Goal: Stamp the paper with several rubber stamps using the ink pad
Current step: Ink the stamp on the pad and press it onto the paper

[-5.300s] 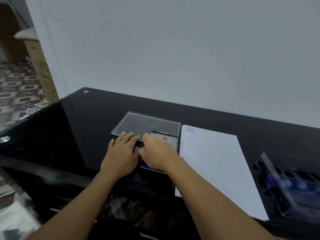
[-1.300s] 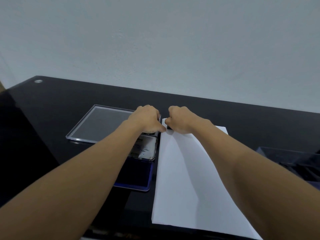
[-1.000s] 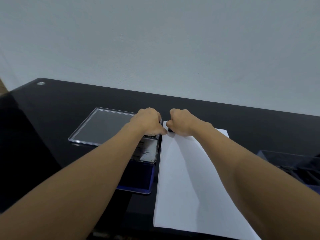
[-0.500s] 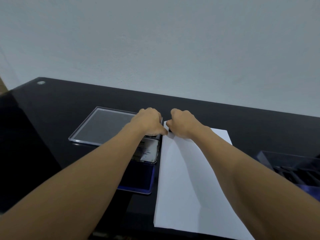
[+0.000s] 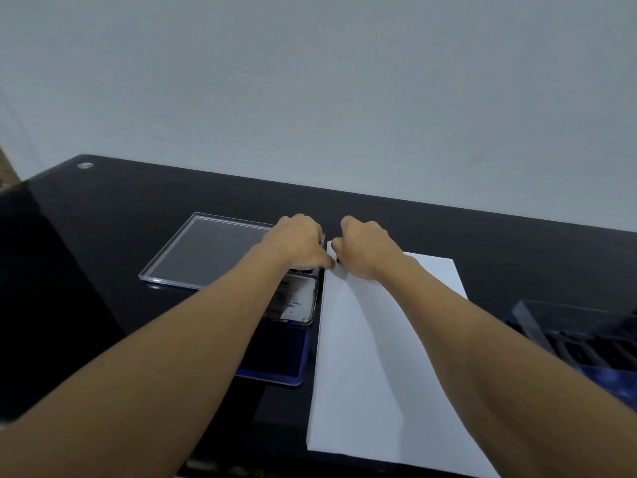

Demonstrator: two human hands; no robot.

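Head view, left hand [image 5: 296, 243] and right hand [image 5: 366, 250] curled at paper [image 5: 372, 360] corner, their contents hidden

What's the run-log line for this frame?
stamping | right hand: grips stamp at far-left corner of paper | left hand: thumb beside stamp | ink pad: open

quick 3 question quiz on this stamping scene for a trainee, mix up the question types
1. True or false: the left hand and the right hand are both at the far left corner of the paper.
2. What lies just left of the paper? A) the open ink pad B) scissors C) a cup
3. Fill in: the clear stamp box sits to the paper's ____.

Key: 1 true; 2 A; 3 right
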